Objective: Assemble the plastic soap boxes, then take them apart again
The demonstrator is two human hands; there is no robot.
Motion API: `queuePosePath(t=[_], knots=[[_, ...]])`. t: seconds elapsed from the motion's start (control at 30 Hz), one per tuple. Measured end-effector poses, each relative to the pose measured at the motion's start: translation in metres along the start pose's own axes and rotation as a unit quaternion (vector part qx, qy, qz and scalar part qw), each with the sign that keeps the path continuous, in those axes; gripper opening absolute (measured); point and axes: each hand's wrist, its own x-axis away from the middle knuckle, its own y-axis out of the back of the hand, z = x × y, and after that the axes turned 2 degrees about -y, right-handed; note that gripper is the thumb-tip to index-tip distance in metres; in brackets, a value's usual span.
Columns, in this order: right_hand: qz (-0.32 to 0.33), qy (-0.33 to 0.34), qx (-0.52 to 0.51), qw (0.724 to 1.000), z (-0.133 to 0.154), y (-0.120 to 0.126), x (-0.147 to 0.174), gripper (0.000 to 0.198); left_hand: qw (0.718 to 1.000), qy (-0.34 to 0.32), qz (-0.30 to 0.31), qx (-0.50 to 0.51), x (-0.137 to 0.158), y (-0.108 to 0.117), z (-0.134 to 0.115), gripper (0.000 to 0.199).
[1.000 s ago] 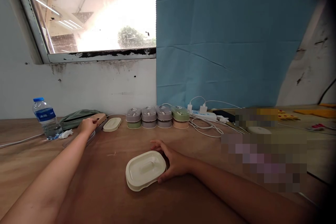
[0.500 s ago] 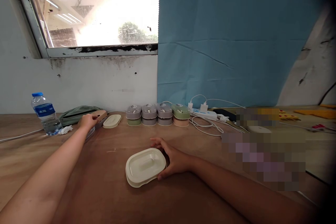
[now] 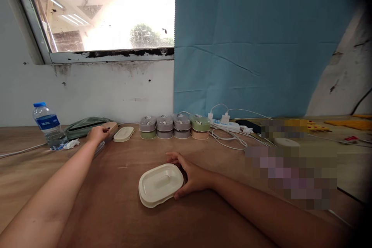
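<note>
A cream oval plastic lid [image 3: 161, 183] with a raised centre lies near the middle of the table. My right hand [image 3: 190, 178] is curved around its right end, thumb on the near side and fingers on the far side. Farther back on the left, my left hand [image 3: 97, 135] grips a peach-coloured lid [image 3: 111, 127]. Its lower part is partly hidden behind my fingers. Just right of that lies a second cream lid [image 3: 124, 134]. Beneath my left wrist, a clear-looking container [image 3: 99, 148] shows only in part.
A row of two-tone lunch boxes [image 3: 164, 127] stands along the wall. To the left are a water bottle [image 3: 50, 127], a crumpled tissue [image 3: 71, 143] and a green pouch [image 3: 83, 127]. White cables [image 3: 229, 139] and a power strip [image 3: 226, 124] lie to the right, beside a blurred area.
Both hands and the lids stay almost where they were. The whole view has shifted very slightly.
</note>
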Motion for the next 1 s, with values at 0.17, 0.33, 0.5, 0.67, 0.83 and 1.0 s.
queuePosePath(t=[0.17, 0.33, 0.5, 0.67, 0.83, 1.0], knots=[[0.002, -0.003, 0.0, 1.0, 0.0, 0.0, -0.001, 0.112, 1.0, 0.004, 0.017, -0.009, 0.005, 0.004, -0.003, 0.039], [0.001, -0.001, 0.0, 1.0, -0.002, 0.0, -0.001, 0.112, 0.999, -0.019, -0.026, 0.009, 0.014, 0.011, -0.023, 0.043], [0.005, 0.0, 0.001, 1.0, -0.001, 0.0, -0.001, 0.112, 0.986, -0.123, -0.084, 0.069, 0.064, 0.024, -0.072, 0.031], [-0.003, 0.002, 0.008, 1.0, 0.0, 0.0, -0.001, 0.111, 0.853, -0.447, 0.105, 0.248, 0.162, 0.039, -0.113, 0.017], [-0.007, 0.01, 0.021, 1.0, 0.0, -0.001, -0.001, 0.109, 0.775, -0.551, 0.213, 0.222, 0.204, 0.033, -0.113, 0.024], [-0.004, 0.022, 0.019, 1.0, 0.0, -0.001, -0.001, 0.106, 0.776, -0.545, 0.201, 0.244, 0.197, 0.022, -0.105, 0.021]])
